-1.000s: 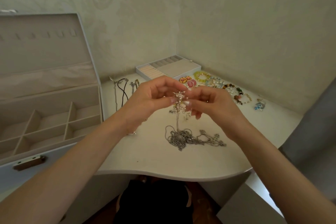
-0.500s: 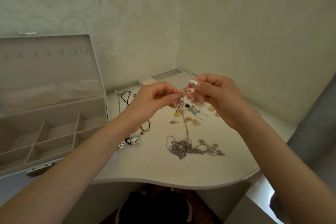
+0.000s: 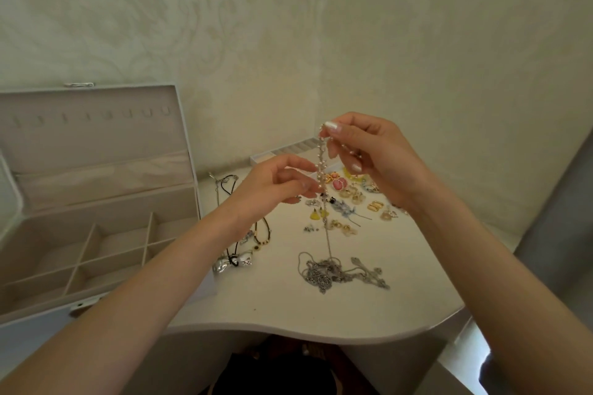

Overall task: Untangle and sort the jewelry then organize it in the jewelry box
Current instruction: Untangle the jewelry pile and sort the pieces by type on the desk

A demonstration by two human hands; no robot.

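My right hand (image 3: 372, 154) pinches the top of a pearl strand (image 3: 321, 163) and holds it up above the table. My left hand (image 3: 276, 183) touches the strand lower down with thumb and fingertips. From the strand a thin silver chain (image 3: 328, 240) hangs down into a tangled heap of silver chains (image 3: 333, 272) on the white table (image 3: 369, 308). The open jewelry box (image 3: 96, 228) with empty compartments stands at the left.
Earrings (image 3: 349, 196) in yellow, pink and gold lie scattered behind the hands. Black cord necklaces (image 3: 229, 184) and a silver bow pendant (image 3: 232, 261) lie near the box. A ring tray (image 3: 288, 151) sits by the wall corner. The table's curved front edge is close.
My right hand has lifted the pearl strand higher, drawing the silver chain up from the heap. The camera has tilted up, so the table sits lower in view.
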